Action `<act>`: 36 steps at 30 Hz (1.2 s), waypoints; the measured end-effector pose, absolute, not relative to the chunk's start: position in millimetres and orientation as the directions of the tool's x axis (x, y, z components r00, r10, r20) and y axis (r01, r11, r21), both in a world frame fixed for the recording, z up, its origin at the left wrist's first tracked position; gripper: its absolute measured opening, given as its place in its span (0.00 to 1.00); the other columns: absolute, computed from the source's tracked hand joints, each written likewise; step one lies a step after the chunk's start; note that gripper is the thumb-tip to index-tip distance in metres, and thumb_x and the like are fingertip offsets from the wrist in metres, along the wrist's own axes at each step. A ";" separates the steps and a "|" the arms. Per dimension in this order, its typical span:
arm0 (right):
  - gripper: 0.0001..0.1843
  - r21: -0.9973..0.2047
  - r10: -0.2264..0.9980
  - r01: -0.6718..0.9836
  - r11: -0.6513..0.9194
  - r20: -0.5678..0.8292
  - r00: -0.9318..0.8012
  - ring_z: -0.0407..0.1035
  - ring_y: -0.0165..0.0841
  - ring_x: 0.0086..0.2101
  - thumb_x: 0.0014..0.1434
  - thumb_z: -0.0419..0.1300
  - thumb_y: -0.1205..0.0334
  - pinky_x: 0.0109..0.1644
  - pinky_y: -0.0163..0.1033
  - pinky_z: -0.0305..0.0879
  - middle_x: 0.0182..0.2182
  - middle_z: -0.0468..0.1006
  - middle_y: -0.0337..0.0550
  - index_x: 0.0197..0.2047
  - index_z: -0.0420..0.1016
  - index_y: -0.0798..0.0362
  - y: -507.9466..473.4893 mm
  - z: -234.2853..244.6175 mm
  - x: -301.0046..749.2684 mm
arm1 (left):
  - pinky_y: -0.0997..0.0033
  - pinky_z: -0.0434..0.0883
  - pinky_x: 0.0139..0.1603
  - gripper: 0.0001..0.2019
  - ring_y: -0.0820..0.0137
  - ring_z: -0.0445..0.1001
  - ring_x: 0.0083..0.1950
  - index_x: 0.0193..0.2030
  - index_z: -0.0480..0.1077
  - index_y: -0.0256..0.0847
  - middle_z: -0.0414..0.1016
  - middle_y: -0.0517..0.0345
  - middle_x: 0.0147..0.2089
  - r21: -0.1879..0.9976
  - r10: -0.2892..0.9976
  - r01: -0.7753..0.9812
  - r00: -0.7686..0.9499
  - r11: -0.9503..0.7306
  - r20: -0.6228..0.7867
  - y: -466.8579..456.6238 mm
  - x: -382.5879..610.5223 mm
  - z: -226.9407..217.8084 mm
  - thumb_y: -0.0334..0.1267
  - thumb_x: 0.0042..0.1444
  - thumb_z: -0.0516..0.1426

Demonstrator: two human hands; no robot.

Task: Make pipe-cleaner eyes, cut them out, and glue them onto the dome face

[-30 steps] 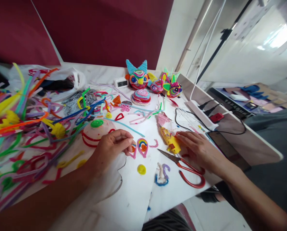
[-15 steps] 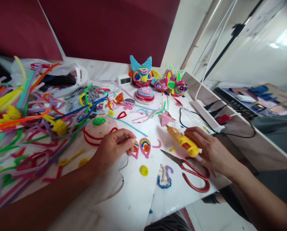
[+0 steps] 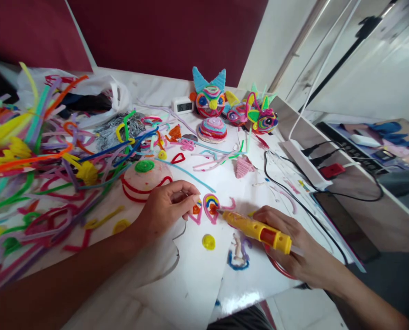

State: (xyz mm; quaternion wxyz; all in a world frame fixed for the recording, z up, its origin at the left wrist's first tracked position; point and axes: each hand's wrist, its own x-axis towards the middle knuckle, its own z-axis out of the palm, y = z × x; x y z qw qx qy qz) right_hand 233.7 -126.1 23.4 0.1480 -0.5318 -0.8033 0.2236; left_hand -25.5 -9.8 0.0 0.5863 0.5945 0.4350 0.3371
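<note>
My right hand [image 3: 288, 245] is wrapped round a yellow hot glue gun [image 3: 255, 228]. Its nozzle points left, at the edge of a teardrop-shaped pipe-cleaner piece [image 3: 211, 206] in pink, blue, yellow and orange. A matching teardrop piece [image 3: 196, 211] lies to its left, partly behind the fingertips of my left hand [image 3: 171, 206]. Thumb and forefinger of that hand are pinched together; what is between them, if anything, is hidden. Below the teardrops lies a yellow pipe-cleaner disc [image 3: 208, 242]. Red-handled scissors [image 3: 280, 266] are mostly covered by my right hand.
Loose pipe cleaners [image 3: 53, 183] heap up on the left. Behind my left hand sits a pale dome [image 3: 149, 176] with a green disc and red trim. Colourful finished figures [image 3: 210, 103] stand at the back. A power strip [image 3: 307, 165] and black cable [image 3: 293, 195] lie right.
My right hand has brought the glue gun down and left, so its nozzle reaches the right teardrop piece and the hand covers most of the scissors. My left hand stays pinched by the left teardrop.
</note>
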 end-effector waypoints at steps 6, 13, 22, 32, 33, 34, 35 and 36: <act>0.07 -0.497 0.918 0.796 0.345 0.003 -0.396 0.67 0.39 0.42 0.61 0.53 0.66 0.45 0.47 0.67 0.42 0.71 0.47 0.43 0.63 0.50 -122.5 20.2 230.0 | 0.80 0.66 0.20 0.07 0.76 0.67 0.20 0.31 0.71 0.40 0.69 0.64 0.21 0.990 0.908 0.132 0.408 0.047 -0.098 -9.5 -26.3 -1.9 0.41 0.49 0.61; 0.02 -0.507 0.927 0.802 0.316 -0.014 -0.374 0.65 0.38 0.40 0.65 0.51 0.63 0.44 0.48 0.64 0.40 0.70 0.45 0.42 0.63 0.50 -119.1 21.3 225.2 | 0.81 0.65 0.21 0.07 0.77 0.66 0.21 0.32 0.71 0.39 0.68 0.64 0.21 0.988 0.899 0.157 0.432 0.011 -0.078 -8.8 -26.6 -4.8 0.40 0.51 0.60; 0.03 -0.437 0.919 0.821 0.367 0.033 -0.393 0.65 0.38 0.36 0.64 0.51 0.62 0.41 0.47 0.64 0.38 0.70 0.46 0.41 0.63 0.50 -117.5 20.9 222.7 | 0.80 0.65 0.21 0.07 0.77 0.66 0.21 0.32 0.71 0.39 0.68 0.64 0.21 0.985 0.896 0.173 0.439 -0.017 -0.061 -9.3 -27.5 -5.5 0.41 0.52 0.59; 0.03 -0.444 0.920 0.824 0.352 0.001 -0.392 0.63 0.39 0.38 0.65 0.50 0.62 0.46 0.51 0.61 0.38 0.69 0.46 0.41 0.62 0.50 -117.7 18.7 221.8 | 0.80 0.63 0.21 0.06 0.77 0.65 0.21 0.33 0.71 0.40 0.68 0.65 0.22 0.978 0.895 0.198 0.445 -0.068 -0.028 -9.1 -28.7 -9.1 0.40 0.54 0.59; 0.02 -0.445 0.920 0.824 0.351 -0.001 -0.392 0.63 0.38 0.38 0.65 0.50 0.62 0.46 0.51 0.61 0.38 0.69 0.46 0.41 0.62 0.50 -117.8 18.5 221.7 | 0.80 0.63 0.21 0.06 0.77 0.65 0.21 0.33 0.71 0.40 0.68 0.65 0.22 0.978 0.895 0.197 0.445 -0.070 -0.026 -9.2 -28.7 -9.0 0.40 0.54 0.59; 0.02 -0.446 0.920 0.824 0.349 -0.003 -0.392 0.64 0.39 0.38 0.65 0.50 0.63 0.46 0.51 0.61 0.39 0.69 0.46 0.41 0.62 0.50 -118.1 18.5 221.7 | 0.80 0.63 0.21 0.06 0.77 0.65 0.21 0.33 0.71 0.40 0.68 0.65 0.22 0.978 0.895 0.196 0.446 -0.071 -0.024 -9.3 -28.6 -8.9 0.40 0.54 0.59; 0.03 -0.449 0.920 0.823 0.347 -0.006 -0.391 0.64 0.39 0.39 0.65 0.50 0.62 0.46 0.51 0.61 0.39 0.69 0.46 0.42 0.62 0.50 -118.6 18.6 221.9 | 0.80 0.63 0.21 0.06 0.77 0.65 0.21 0.33 0.71 0.40 0.68 0.65 0.22 0.978 0.894 0.196 0.447 -0.072 -0.024 -9.3 -28.4 -8.7 0.40 0.54 0.59; 0.03 -0.453 0.920 0.822 0.345 -0.007 -0.391 0.64 0.39 0.39 0.65 0.50 0.63 0.46 0.51 0.61 0.40 0.69 0.46 0.43 0.62 0.50 -119.3 18.8 222.3 | 0.80 0.63 0.21 0.06 0.77 0.65 0.21 0.33 0.71 0.40 0.68 0.65 0.22 0.977 0.892 0.199 0.450 -0.071 -0.027 -9.3 -28.0 -8.6 0.40 0.54 0.59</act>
